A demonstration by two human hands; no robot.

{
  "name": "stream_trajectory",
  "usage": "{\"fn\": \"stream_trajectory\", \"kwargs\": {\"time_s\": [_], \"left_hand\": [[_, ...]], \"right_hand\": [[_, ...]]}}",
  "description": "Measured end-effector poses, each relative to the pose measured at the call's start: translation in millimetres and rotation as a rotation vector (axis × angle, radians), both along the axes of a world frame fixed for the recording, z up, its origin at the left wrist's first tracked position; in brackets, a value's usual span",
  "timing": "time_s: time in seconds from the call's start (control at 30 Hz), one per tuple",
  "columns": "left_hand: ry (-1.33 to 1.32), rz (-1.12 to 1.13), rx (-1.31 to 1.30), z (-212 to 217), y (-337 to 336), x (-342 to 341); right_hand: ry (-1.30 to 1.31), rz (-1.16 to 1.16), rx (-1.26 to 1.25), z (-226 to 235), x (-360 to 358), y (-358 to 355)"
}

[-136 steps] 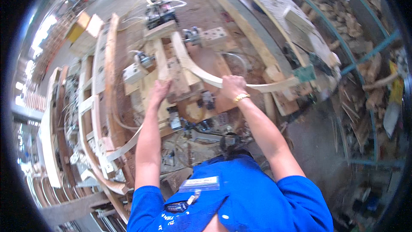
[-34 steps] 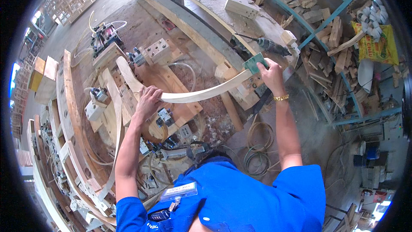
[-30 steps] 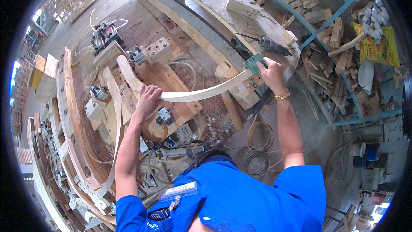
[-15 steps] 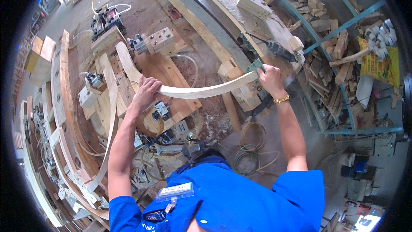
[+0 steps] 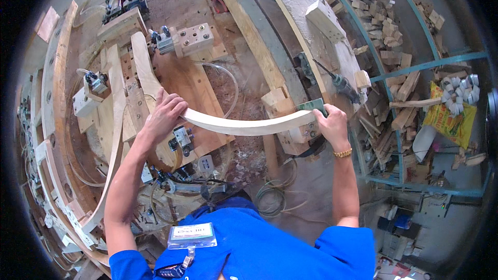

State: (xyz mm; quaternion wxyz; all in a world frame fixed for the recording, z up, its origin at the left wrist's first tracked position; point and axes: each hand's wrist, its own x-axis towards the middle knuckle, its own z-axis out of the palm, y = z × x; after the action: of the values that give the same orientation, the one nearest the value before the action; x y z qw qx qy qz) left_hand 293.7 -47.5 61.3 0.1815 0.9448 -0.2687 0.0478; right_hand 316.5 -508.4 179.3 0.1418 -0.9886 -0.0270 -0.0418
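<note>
A pale, curved wooden slat (image 5: 249,125) bows toward me, held up between my two hands. My left hand (image 5: 165,115) is closed over its left end, where the slat meets or overlaps a curved wooden piece (image 5: 144,65) on the jig; I cannot tell whether they are joined. At the other end, my right hand (image 5: 333,124) grips the slat with the thumb on the near side. A small flat green sheet (image 5: 310,105) lies along the slat's far edge, against the right fingers. Part of it is hidden behind the wood.
Beneath the slat is a wooden jig board (image 5: 194,101) with clamp blocks and air cylinders (image 5: 182,140). A power tool (image 5: 342,87) lies on the workbench (image 5: 295,10) to the right. Offcuts (image 5: 386,23) fill a blue metal rack. Coiled hoses (image 5: 271,197) lie near my body.
The view has shifted, and the jig sits farther up and left in it. My hands still hold the slat, now lower in the picture. More of the green sheet shows.
</note>
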Motion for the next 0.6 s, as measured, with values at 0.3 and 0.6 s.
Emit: {"fn": "stream_trajectory", "kwargs": {"time_s": [0.3,0.6], "left_hand": [[0.026,0.010,-0.034,-0.8,-0.7,-0.8],[0.023,0.013,0.014,-1.4,-1.7,3.4]], "right_hand": [[0.191,-0.127,0.005,13.1,9.2,5.7],[0.085,0.656,0.317,-29.0,-30.5,210.5]]}}
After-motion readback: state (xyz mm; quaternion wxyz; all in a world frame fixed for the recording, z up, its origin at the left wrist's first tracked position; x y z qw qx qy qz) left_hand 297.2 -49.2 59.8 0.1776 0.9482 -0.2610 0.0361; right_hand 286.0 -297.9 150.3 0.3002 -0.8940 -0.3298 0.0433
